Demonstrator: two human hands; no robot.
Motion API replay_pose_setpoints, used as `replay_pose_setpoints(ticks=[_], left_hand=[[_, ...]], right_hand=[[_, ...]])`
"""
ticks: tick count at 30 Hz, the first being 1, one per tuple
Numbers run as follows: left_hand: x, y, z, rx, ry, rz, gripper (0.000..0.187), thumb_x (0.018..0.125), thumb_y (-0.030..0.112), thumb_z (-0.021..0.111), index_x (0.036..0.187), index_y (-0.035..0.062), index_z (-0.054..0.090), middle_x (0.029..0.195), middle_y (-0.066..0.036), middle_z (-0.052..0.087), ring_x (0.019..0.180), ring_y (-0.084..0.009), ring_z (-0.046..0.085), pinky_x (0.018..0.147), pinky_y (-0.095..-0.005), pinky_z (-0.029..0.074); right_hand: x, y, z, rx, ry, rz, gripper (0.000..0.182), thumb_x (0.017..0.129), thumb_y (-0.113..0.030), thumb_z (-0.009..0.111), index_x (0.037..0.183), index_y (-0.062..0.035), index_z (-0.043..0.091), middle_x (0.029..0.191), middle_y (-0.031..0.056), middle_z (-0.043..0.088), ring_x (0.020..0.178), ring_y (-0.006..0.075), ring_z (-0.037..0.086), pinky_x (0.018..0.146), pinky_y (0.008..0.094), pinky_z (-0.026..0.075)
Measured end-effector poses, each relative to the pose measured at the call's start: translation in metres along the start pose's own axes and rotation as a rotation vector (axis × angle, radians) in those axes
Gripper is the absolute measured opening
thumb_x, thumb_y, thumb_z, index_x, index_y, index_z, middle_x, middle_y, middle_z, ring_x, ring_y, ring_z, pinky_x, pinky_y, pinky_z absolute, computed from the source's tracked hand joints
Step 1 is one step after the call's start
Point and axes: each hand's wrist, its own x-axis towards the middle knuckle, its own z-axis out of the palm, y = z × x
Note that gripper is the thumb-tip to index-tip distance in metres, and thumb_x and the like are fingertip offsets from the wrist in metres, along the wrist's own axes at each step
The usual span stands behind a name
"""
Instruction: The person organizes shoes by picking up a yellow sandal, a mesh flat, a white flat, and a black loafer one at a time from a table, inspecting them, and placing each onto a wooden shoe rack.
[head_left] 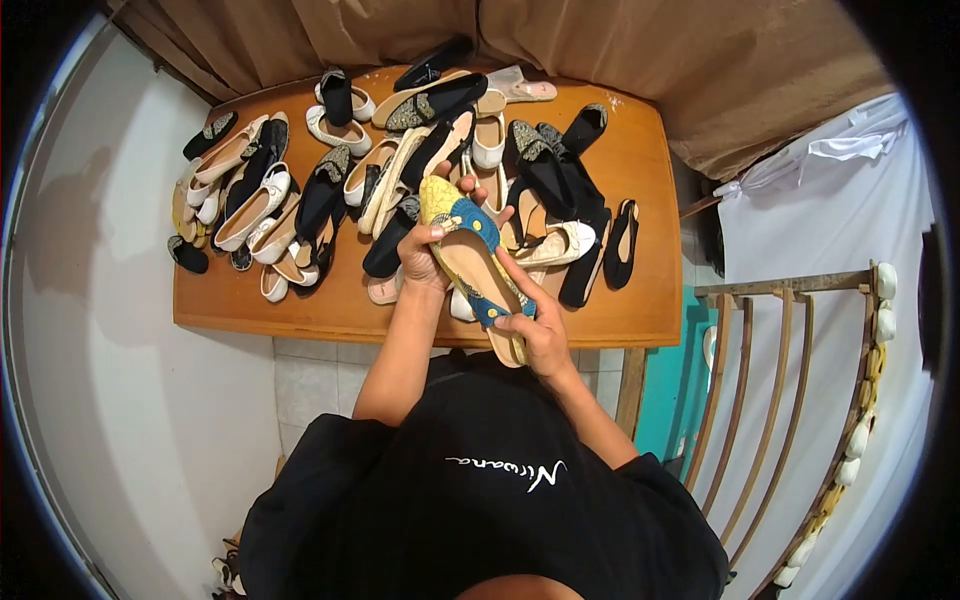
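A yellow and blue patterned flat shoe (470,262) is held up in front of my chest, its yellow toe pointing away from me and its beige insole facing up. My left hand (424,255) grips it near the toe, thumb on the upper side. Around the heel end, my right hand (540,325) is closed, with the thumb on the blue part and the index finger along the side. Behind the shoe, a white flat (565,243) and several black shoes lie on the wooden table (400,318).
Piles of black, white and beige flats cover much of the table. One black flat (621,245) lies near the right edge. To my right stands a wooden rack (780,290) with white and yellow shoes along its far rail. A brown curtain (600,50) hangs behind.
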Motion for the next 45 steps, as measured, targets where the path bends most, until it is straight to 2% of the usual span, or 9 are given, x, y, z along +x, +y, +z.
replay_pose_setpoints(ticks=[4, 6, 9, 12, 21, 30, 33, 42, 45], left_hand=[[-0.005, 0.0, -0.004, -0.04, 0.07, -0.051, 0.089, 0.071, 0.024, 0.065, 0.156, 0.0172, 0.04, 0.133, -0.014, 0.061, 0.127, -0.0306, 0.059, 0.118, -0.0603, 0.04], [-0.005, -0.004, -0.009, -0.078, 0.122, -0.081, 0.072, 0.087, 0.03, 0.057, 0.156, 0.0151, 0.042, 0.134, -0.015, 0.061, 0.125, -0.0298, 0.06, 0.114, -0.0578, 0.044], [-0.001, -0.011, -0.01, -0.099, 0.173, -0.146, 0.047, 0.101, 0.035, 0.05, 0.144, 0.0166, 0.053, 0.125, -0.008, 0.066, 0.116, -0.0248, 0.064, 0.107, -0.0565, 0.048], [0.001, -0.02, 0.008, -0.194, 0.138, -0.251, 0.042, 0.104, 0.037, 0.049, 0.142, 0.0199, 0.055, 0.123, -0.006, 0.067, 0.116, -0.0242, 0.065, 0.107, -0.0595, 0.047], [-0.006, -0.104, 0.061, -0.097, -0.025, -0.511, 0.039, 0.104, 0.036, 0.05, 0.139, 0.0219, 0.058, 0.128, -0.006, 0.068, 0.123, -0.0251, 0.063, 0.113, -0.0665, 0.039], [-0.086, -0.276, 0.123, -0.057, -0.091, -0.898, 0.039, 0.104, 0.041, 0.05, 0.13, 0.0143, 0.062, 0.133, -0.007, 0.064, 0.128, -0.025, 0.059, 0.111, -0.0685, 0.042], [-0.127, -0.328, 0.146, -0.026, -0.095, -1.027, 0.038, 0.104, 0.041, 0.05, 0.127, 0.0131, 0.062, 0.134, -0.007, 0.064, 0.126, -0.0248, 0.06, 0.112, -0.0686, 0.041], [-0.278, -0.477, 0.214, -0.044, -0.246, -1.392, 0.04, 0.103, 0.041, 0.053, 0.131, 0.0129, 0.06, 0.133, -0.004, 0.064, 0.125, -0.0224, 0.061, 0.111, -0.0668, 0.043], [-0.323, -0.513, 0.224, -0.074, -0.209, -1.455, 0.041, 0.103, 0.04, 0.052, 0.134, 0.0135, 0.057, 0.132, -0.002, 0.065, 0.123, -0.0209, 0.062, 0.112, -0.0659, 0.043]], right_hand=[[-0.005, 0.007, 0.016, 0.198, 0.068, 0.069, 0.088, 0.076, 0.0, 0.058, 0.161, 0.0007, 0.036, 0.152, 0.0166, 0.052, 0.134, 0.0194, 0.052, 0.115, 0.03, 0.036], [-0.01, 0.009, 0.017, 0.291, 0.048, 0.128, 0.087, 0.083, -0.003, 0.061, 0.164, 0.0003, 0.027, 0.16, 0.0174, 0.042, 0.144, 0.0205, 0.042, 0.118, 0.031, 0.031], [-0.018, -0.002, 0.019, -0.005, -0.039, 0.069, 0.09, 0.097, -0.018, 0.066, 0.166, -0.0013, 0.011, 0.17, 0.0191, 0.022, 0.155, 0.0237, 0.023, 0.124, 0.0348, 0.021], [-0.037, -0.007, 0.019, -0.099, -0.037, -0.009, 0.09, 0.099, -0.02, 0.065, 0.166, -0.0013, 0.009, 0.17, 0.0197, 0.02, 0.156, 0.0259, 0.024, 0.124, 0.0359, 0.02], [-0.122, 0.005, -0.011, 0.198, 0.169, -0.126, 0.08, 0.106, -0.017, 0.06, 0.168, -0.0085, 0.009, 0.163, 0.009, 0.033, 0.135, 0.0134, 0.045, 0.11, 0.0289, 0.04], [-0.29, 0.004, -0.053, 0.497, 0.485, -0.267, 0.079, 0.104, -0.018, 0.059, 0.168, -0.0079, 0.012, 0.143, 0.0145, 0.056, 0.128, 0.0188, 0.056, 0.109, 0.0325, 0.041], [-0.343, 0.01, -0.059, 0.298, 0.613, -0.42, 0.097, 0.092, -0.012, 0.078, 0.167, -0.0089, 0.016, 0.138, 0.0156, 0.06, 0.125, 0.0196, 0.059, 0.111, 0.0362, 0.042], [-0.505, 0.019, -0.047, 0.213, 1.147, -0.404, 0.091, 0.089, -0.005, 0.08, 0.163, -0.0034, 0.029, 0.14, 0.0159, 0.059, 0.127, 0.0196, 0.058, 0.105, 0.0345, 0.048], [-0.543, 0.025, -0.034, -0.371, 1.425, -0.352, 0.096, 0.079, -0.016, 0.091, 0.159, -0.0038, 0.039, 0.145, 0.0175, 0.056, 0.13, 0.0252, 0.058, 0.105, 0.0397, 0.05]])
